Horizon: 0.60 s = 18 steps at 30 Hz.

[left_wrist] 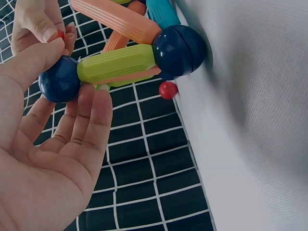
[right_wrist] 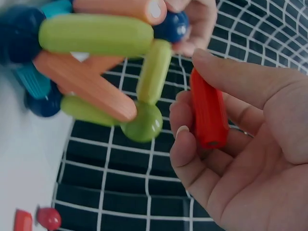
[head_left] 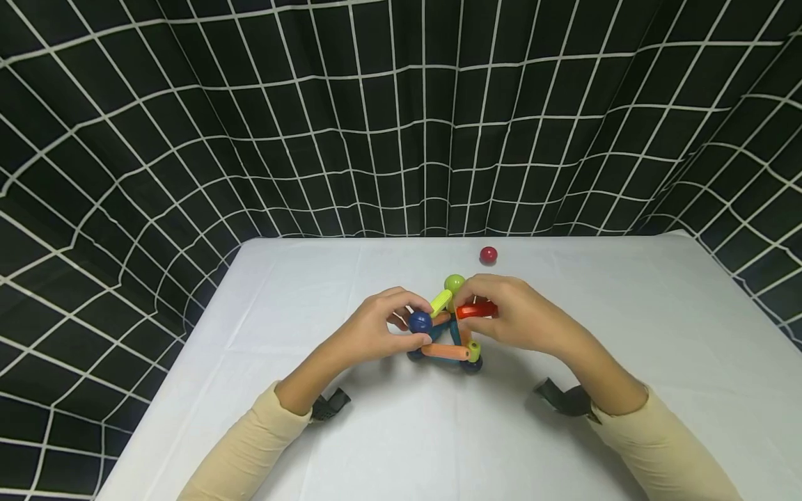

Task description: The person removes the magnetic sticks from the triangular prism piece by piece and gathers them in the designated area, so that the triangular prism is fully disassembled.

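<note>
A framework of magnetic rods and balls stands on the white table, with orange rods, lime green rods, teal rods and dark blue balls low down. My left hand holds a blue ball at an upper corner between thumb and fingers; a lime rod joins it from below in the left wrist view. My right hand pinches a red rod beside the framework, apart from it in the right wrist view. A green ball sits at another corner, joined to a lime rod.
A loose red ball lies near the table's back edge. Beside it in the right wrist view is a red piece, cut off by the frame. Black cloth with white grid lines hangs behind the white-covered table.
</note>
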Available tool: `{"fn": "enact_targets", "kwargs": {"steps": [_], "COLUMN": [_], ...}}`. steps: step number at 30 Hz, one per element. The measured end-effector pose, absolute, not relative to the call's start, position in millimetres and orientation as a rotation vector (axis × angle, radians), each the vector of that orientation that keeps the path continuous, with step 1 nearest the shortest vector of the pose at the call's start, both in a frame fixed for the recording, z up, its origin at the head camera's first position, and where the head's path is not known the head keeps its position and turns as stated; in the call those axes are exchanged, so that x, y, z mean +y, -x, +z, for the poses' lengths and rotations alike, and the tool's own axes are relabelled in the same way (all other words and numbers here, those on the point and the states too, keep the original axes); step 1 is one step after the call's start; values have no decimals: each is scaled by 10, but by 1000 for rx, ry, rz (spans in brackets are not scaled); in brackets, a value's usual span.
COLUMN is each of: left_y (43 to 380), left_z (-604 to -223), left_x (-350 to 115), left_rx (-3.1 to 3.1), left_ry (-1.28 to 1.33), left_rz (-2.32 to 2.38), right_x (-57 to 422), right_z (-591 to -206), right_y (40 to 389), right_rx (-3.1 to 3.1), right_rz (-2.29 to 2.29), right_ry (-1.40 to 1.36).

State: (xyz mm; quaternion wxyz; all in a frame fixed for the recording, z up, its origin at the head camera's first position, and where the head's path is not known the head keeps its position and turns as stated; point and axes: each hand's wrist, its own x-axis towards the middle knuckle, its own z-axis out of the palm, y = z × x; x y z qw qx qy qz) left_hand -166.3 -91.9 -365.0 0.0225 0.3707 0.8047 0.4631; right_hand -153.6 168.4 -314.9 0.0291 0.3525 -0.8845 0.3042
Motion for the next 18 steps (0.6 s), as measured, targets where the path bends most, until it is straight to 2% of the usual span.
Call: {"fn": "enact_targets", "kwargs": {"steps": [18], "left_y": [1696], "left_z": [-3641], "left_x": [-955], "left_rx": [2645], "left_ry": [-1095], "left_rz": [1366], "right_x": [2021], "right_z": [-3107], "right_y": [1727], "right_rx": [-2834], "right_rz": [783], "right_ry": [-926]}}
